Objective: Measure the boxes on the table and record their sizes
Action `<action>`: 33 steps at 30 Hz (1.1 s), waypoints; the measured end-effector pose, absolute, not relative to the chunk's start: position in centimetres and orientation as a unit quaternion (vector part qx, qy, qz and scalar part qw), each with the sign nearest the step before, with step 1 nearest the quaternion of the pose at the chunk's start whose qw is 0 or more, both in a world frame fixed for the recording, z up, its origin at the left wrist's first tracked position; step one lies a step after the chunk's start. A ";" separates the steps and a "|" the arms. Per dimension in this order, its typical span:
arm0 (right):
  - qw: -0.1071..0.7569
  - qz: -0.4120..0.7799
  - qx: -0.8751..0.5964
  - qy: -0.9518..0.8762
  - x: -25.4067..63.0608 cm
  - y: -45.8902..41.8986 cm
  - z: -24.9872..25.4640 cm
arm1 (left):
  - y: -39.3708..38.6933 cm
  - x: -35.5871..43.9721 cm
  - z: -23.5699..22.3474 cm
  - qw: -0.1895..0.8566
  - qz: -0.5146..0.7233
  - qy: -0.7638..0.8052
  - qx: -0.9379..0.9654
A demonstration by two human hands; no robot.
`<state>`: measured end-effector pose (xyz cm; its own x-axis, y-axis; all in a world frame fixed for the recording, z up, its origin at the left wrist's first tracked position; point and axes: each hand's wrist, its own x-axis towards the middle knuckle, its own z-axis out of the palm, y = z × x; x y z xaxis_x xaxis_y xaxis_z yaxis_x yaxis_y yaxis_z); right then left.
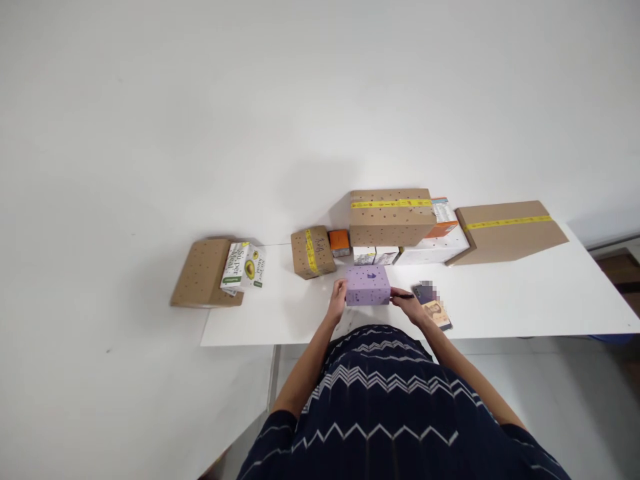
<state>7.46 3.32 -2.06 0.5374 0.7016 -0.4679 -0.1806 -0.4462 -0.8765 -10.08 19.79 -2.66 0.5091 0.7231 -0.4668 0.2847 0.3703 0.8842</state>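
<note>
A purple patterned box (368,287) is between my two hands near the front of the white table. My left hand (338,298) is closed on the box's left side, its fingertips partly hidden behind the edge. At the opposite side, my right hand (408,304) is closed around a thin dark pen (403,296), with its fingers against the box's right end. Just right of that hand lies a dark phone (423,293) next to a card with a picture (436,312).
Behind stand a small taped carton (313,252), an orange box (339,243), a large taped carton (390,227) and small white boxes (364,255). A long carton (510,230) lies right. At left, a Super Meal box (243,267) leans on a brown carton (200,273). A wall (320,100) rises behind.
</note>
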 end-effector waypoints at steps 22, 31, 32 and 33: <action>0.463 0.416 -0.778 -0.083 7.4 5.9 -2.1 | 20.6 -8.8 -2.0 0.718 0.041 0.502 0.480; 0.529 0.393 -0.749 -0.069 8.1 5.4 -0.3 | 20.0 -8.9 -1.2 0.724 0.236 0.437 0.479; 0.528 0.396 -0.749 -0.062 8.0 5.4 -0.3 | 19.8 -8.9 -1.3 0.730 0.235 0.443 0.465; 0.530 0.400 -0.746 -0.055 7.9 5.4 -0.4 | 19.7 -8.8 -1.3 0.735 0.232 0.448 0.453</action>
<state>7.85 5.35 -0.37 0.6736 0.5068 -0.5380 -0.3417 -0.4318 -0.8347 -8.80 19.73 -1.32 0.4905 0.7475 -0.4479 0.0655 0.4809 0.8743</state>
